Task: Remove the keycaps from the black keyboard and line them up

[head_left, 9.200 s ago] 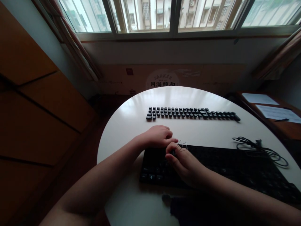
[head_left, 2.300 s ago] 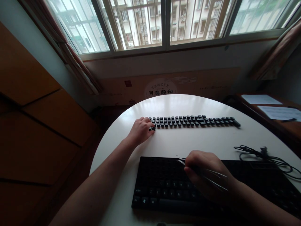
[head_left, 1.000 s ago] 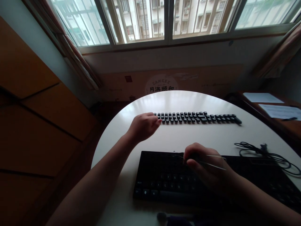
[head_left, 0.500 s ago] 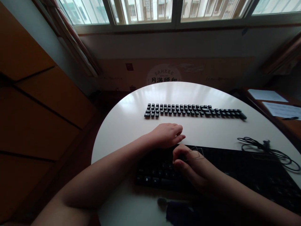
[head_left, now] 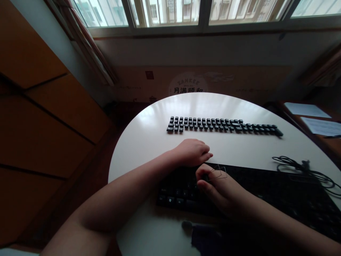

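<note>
The black keyboard (head_left: 255, 181) lies across the near part of the white table. Above its left half, my right hand (head_left: 213, 183) is closed in a pinch on a wire keycap puller (head_left: 220, 173), whose thin metal loops stick out behind the fingers. Its working end is hidden by the hand. My left hand (head_left: 194, 153) rests at the keyboard's far edge, palm down with curled fingers; whatever may be under them is hidden. Beyond both hands, black keycaps (head_left: 206, 124) stand in neat rows on the tabletop.
A coiled black cable (head_left: 295, 165) lies on the right of the round white table (head_left: 138, 153). In front of the keyboard are a small brush (head_left: 187, 225) and a dark cloth (head_left: 204, 240). Papers (head_left: 321, 126) and a pen rest on a side table at right.
The view has shifted slightly, so the table and keycaps appear a little further right. My right hand and the puller have moved slightly left relative to the keyboard; both hands keep their closed shape.
</note>
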Available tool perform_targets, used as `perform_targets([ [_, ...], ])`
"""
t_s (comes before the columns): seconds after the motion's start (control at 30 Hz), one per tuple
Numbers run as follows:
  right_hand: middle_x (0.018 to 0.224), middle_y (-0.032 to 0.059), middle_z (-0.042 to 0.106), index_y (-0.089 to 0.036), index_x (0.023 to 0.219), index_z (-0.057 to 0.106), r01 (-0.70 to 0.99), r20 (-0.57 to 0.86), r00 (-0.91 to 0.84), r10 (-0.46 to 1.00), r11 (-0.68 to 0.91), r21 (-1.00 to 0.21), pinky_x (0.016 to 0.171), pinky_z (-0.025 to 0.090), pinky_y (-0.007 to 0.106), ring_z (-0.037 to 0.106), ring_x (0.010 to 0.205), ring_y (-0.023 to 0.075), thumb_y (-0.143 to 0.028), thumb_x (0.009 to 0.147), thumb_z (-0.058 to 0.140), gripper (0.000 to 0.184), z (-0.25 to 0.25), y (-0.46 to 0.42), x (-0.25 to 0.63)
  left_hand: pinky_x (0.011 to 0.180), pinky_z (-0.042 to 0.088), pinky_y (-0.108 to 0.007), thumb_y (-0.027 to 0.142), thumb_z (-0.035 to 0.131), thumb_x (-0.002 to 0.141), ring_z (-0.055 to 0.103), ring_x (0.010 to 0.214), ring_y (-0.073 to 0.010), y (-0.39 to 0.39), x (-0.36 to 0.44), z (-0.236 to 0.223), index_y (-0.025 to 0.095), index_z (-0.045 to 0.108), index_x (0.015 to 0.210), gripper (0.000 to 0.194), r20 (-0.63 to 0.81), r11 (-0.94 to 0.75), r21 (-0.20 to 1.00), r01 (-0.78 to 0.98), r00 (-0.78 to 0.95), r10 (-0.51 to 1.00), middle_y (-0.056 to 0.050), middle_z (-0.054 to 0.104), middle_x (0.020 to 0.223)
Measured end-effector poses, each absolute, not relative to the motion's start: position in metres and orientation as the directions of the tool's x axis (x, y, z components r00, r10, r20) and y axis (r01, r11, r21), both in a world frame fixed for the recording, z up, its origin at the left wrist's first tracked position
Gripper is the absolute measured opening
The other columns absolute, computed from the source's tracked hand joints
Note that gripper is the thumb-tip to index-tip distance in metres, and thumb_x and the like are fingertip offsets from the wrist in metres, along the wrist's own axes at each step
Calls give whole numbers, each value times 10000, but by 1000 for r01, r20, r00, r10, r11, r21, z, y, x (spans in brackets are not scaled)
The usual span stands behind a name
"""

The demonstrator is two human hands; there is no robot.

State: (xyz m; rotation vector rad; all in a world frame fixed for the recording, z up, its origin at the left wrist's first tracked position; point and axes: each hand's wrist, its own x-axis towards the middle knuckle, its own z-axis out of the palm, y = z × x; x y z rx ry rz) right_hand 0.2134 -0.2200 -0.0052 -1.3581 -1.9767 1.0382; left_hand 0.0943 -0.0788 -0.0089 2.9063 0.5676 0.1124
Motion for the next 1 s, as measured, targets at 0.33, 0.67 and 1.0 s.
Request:
perform_targets([
  [0.33, 752, -22, 595, -215, 904, 522, 591, 100, -490, 866, 415, -692, 575, 311, 249, 482, 588, 124, -338, 978, 506, 144, -6, -223, 205, 589, 355, -294, 402, 505, 949, 606, 746, -184, -81, 94, -12, 195, 624, 718, 332, 49, -896, 186, 402, 907, 418, -24, 691, 816],
  [0.67, 692, -21, 540, -221, 924, 505, 436, 235, -330, 914, 369, -821, 551, 359, 250, 468, 548, 126, -443, 1007, 452, 243, -19, -229, 213, 606, 384, -289, 394, 491, 960, 616, 764, -189, -81, 92, -9, 189, 643, 735, 340, 53, -901, 176, 397, 910, 412, -33, 691, 820],
  [1.0, 653, -35, 490, -222, 929, 492, 514, 247, -97, 964, 261, -817, 524, 358, 253, 440, 536, 128, -393, 1015, 439, 198, 12, -223, 241, 610, 445, -292, 397, 501, 959, 613, 778, -204, -85, 88, -2, 169, 650, 827, 303, 159, -917, 48, 396, 903, 399, -62, 667, 885],
])
